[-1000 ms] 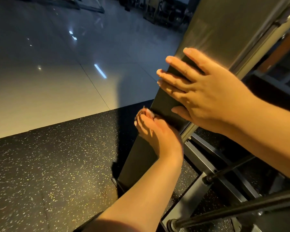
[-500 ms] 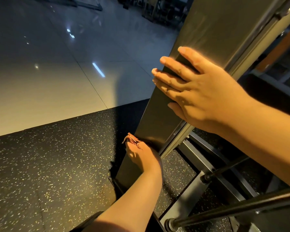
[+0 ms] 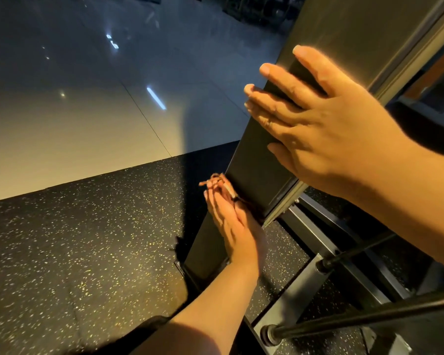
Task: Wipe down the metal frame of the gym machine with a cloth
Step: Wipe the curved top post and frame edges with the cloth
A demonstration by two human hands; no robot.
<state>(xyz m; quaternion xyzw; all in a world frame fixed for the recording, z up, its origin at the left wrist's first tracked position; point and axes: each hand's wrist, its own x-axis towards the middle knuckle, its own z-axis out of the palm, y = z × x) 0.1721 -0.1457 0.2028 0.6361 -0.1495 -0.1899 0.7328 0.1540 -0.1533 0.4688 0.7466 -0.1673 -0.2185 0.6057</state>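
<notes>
The person's right hand (image 3: pixel 326 129) is lying flat against the broad, brushed grey metal frame (image 3: pixel 349 34) of the gym machine. Its fingers are straight and a little spread, the fingertips are reaching past the frame's left edge, and it is holding nothing. Lower down, the left hand (image 3: pixel 232 224) is pressing a small, crumpled reddish-brown cloth (image 3: pixel 214 181) against that same edge of the upright, where the metal is sitting in shadow and looking almost black. Its fingers are stretching out straight and close together along the metal, and the cloth is poking out beyond the fingertips. Whether the thumb is pinching the cloth I cannot tell from here. The two hands are working well apart, one high and one low on the same slanting panel, with both bare forearms reaching in from the lower right.

The foot of the upright is standing on a black rubber mat flecked with yellow (image 3: pixel 75 252). The mat is meeting a glossy pale tiled floor (image 3: pixel 62 129), which is throwing back small bright streaks of light. To the right of the upright a grey square steel tube (image 3: pixel 296 290) is lying low over the mat, and a thin black round bar (image 3: pixel 369 315) is crossing in front of it. Dark shapes are showing at the far end of the floor, too dim to make out.
</notes>
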